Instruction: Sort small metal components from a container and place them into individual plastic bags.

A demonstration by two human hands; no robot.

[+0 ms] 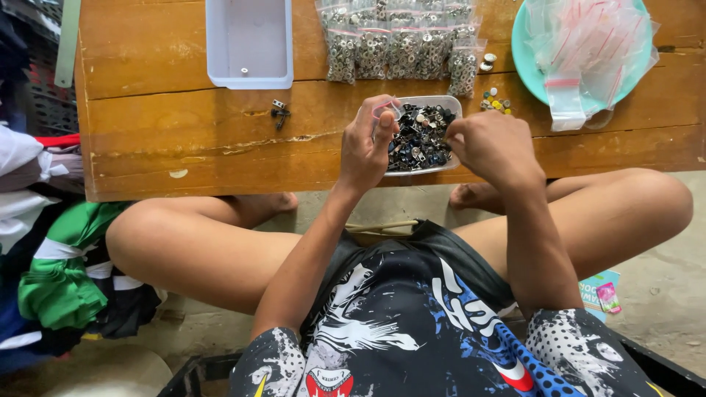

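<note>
The left hand (365, 143) is pinching a small clear bag (387, 110) between thumb and fingers, holding it at the left rim of the tray (450, 103) of dark and silver metal parts (421, 138). The right hand (491, 143) is curling closed just right of the tray; what it is gripping cannot be told. Beyond the tray, a row of filled bags (397, 45) is lying finished. Right of the tray, empty bags (588, 44) are piling on a teal plate (523, 59), so much packing looks left. Left of the tray, a white bin (248, 44) is sitting nearly empty.
</note>
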